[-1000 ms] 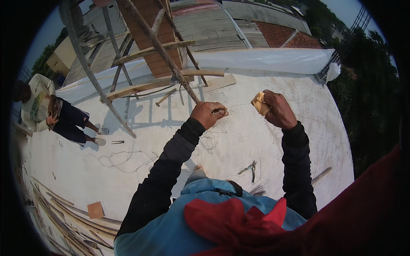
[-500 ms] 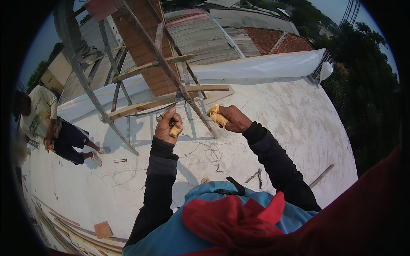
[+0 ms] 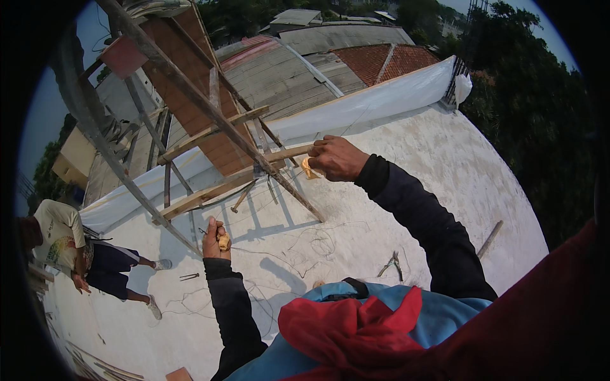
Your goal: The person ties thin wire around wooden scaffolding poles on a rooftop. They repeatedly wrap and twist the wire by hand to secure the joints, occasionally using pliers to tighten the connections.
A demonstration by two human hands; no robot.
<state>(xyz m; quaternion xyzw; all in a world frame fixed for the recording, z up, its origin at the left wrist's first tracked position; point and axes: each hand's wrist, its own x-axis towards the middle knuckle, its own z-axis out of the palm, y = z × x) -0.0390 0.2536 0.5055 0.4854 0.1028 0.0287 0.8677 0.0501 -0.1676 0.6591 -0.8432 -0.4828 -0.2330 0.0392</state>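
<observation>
Gripping wire (image 3: 262,253) in my closed L hand (image 3: 215,241), left of ctr, R hand (image 3: 337,159) curled, upper ctr, can't tell how tight/on what.

Wears long dark sleeves (image 3: 416,213), near-black and navy, with snug black cuffs (image 3: 373,176) reaching the wrists. Has a bright blue garment (image 3: 438,324) over the torso, with a black band (image 3: 357,287) at its far edge and a bunched red cloth (image 3: 349,330) draped in front. Shows yellow wrapping (image 3: 224,242) about fingers of the left hand (image 3: 213,242) and right hand (image 3: 338,159).
</observation>
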